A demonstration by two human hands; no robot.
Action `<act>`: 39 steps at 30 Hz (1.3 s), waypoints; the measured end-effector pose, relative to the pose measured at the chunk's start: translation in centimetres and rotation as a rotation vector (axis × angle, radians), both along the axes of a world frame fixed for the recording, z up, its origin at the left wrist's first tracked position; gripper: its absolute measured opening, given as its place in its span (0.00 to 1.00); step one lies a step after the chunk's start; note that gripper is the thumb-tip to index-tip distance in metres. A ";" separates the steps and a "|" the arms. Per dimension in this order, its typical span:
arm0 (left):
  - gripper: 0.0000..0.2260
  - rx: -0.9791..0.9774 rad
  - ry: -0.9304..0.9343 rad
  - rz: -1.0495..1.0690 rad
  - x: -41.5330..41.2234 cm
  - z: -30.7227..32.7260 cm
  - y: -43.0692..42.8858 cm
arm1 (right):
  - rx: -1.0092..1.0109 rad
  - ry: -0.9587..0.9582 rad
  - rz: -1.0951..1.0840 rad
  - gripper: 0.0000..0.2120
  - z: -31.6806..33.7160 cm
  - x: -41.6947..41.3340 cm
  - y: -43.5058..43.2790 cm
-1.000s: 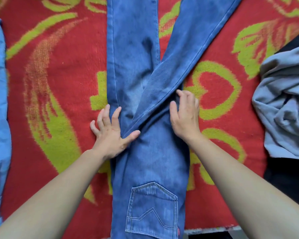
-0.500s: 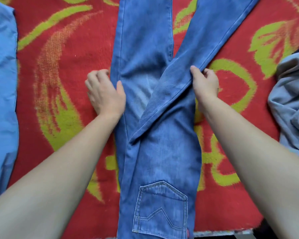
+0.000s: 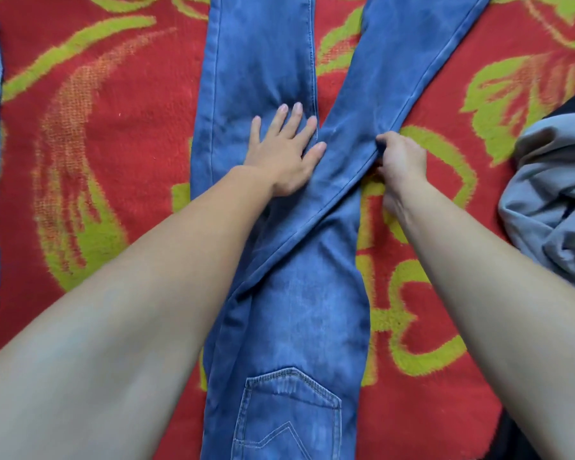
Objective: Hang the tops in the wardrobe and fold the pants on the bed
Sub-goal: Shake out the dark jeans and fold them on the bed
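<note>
Ok, I see red/green blanket under jeans, grey garment at R edge. L hand lies flat on denim; R hand pinches a leg edge.

Blue denim jeans are laid flat along the bed, which is covered in red and yellow-green. At the near end they are folded leg over leg, a back pocket uppermost. Farther off the legs are parted: the upper one is angled far right, the lower one is laid straight.
</note>
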State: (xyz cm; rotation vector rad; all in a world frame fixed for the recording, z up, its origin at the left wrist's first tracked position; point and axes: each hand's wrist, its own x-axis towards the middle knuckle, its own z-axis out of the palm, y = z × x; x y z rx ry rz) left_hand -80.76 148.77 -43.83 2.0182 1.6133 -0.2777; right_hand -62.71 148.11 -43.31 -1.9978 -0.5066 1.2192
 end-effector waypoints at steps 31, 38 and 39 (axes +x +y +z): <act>0.23 0.430 -0.167 0.631 -11.1 1.0 -8.6 | 0.213 -1.052 1.399 0.32 0.1 -9.2 3.0; 0.55 0.083 0.023 0.589 -12.9 0.1 2.8 | 0.391 -1.099 1.169 0.22 0.2 -9.4 7.3; 0.58 0.038 0.033 0.580 -12.8 0.4 4.6 | 0.399 -1.081 1.092 0.21 0.5 -9.5 8.6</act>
